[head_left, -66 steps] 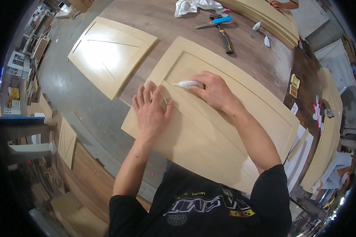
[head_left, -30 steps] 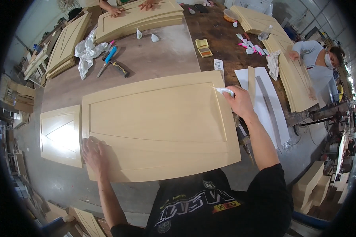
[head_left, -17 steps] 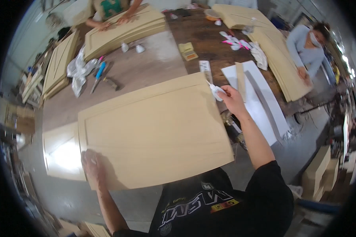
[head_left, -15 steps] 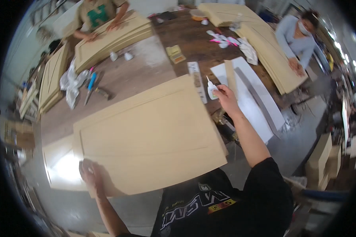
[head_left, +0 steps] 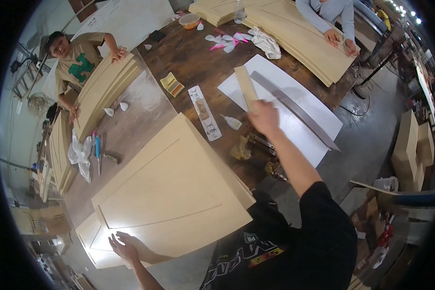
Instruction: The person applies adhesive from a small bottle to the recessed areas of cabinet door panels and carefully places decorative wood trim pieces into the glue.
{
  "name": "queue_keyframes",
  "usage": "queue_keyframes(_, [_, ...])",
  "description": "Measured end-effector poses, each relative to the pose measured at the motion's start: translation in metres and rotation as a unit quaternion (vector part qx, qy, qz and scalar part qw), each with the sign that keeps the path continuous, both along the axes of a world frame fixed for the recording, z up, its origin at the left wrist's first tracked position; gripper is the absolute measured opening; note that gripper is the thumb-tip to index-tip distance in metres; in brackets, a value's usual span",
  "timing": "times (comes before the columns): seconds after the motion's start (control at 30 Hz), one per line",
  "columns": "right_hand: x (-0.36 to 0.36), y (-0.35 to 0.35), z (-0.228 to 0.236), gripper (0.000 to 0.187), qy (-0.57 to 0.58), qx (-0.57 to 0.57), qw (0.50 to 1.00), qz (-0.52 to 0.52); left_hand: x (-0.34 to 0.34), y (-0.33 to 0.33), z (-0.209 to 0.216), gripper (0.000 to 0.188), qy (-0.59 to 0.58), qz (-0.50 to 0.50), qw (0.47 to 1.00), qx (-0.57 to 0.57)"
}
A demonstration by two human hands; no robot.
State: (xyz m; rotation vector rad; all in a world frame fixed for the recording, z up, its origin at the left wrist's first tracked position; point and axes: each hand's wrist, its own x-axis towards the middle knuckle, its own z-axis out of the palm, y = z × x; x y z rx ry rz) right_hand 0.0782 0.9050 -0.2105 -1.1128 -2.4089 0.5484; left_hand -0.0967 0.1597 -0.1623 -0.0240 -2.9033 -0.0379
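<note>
A large pale wooden panel (head_left: 164,183) with grooved lines lies on similar panels at the table's near edge. My left hand (head_left: 124,247) rests at the panel's lower left, fingers spread, holding nothing. Over the white board (head_left: 299,113), my right hand (head_left: 264,117) is closed around the near end of a light wooden strip (head_left: 245,84); blur softens its fingers. A small white glue bottle (head_left: 233,122) lies on the table just left of that hand. Beside the wooden strip, a long grey strip (head_left: 295,110) crosses the white board.
Two people work at panel stacks, one (head_left: 82,67) far left, one (head_left: 326,21) far right. A blue-handled tool (head_left: 98,147) and crumpled plastic (head_left: 80,154) lie at left. Beyond are a yellow box (head_left: 172,85), several white-and-pink bottles (head_left: 227,41) and a white cloth (head_left: 266,42).
My right hand has put the glue bottle down on the table and moved onto the wooden strip. My left hand's fingers have spread. The view has turned to the right.
</note>
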Motion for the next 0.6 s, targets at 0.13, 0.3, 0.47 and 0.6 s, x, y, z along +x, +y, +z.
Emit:
queue_keyframes(0.13, [0.110,0.098,-0.033,0.074,-0.163,0.037,0.977,-0.135,0.025,0.080,0.022,0.045,0.052,-0.084,0.993,0.064])
queue_keyframes(0.3, [0.167,0.134,-0.045,0.048,-0.230,-0.007,0.973,-0.005,0.039,0.158,0.040,0.047,0.099,-0.160,0.971,0.151])
queue_keyframes(0.47, [0.154,0.116,0.075,0.049,0.033,-0.291,0.956,-0.008,0.058,0.261,0.079,0.047,0.061,-0.300,0.929,0.208])
queue_keyframes(0.6, [0.128,0.079,0.139,0.055,0.346,-0.382,0.852,0.096,0.088,0.350,0.109,0.057,-0.029,-0.472,0.829,0.298])
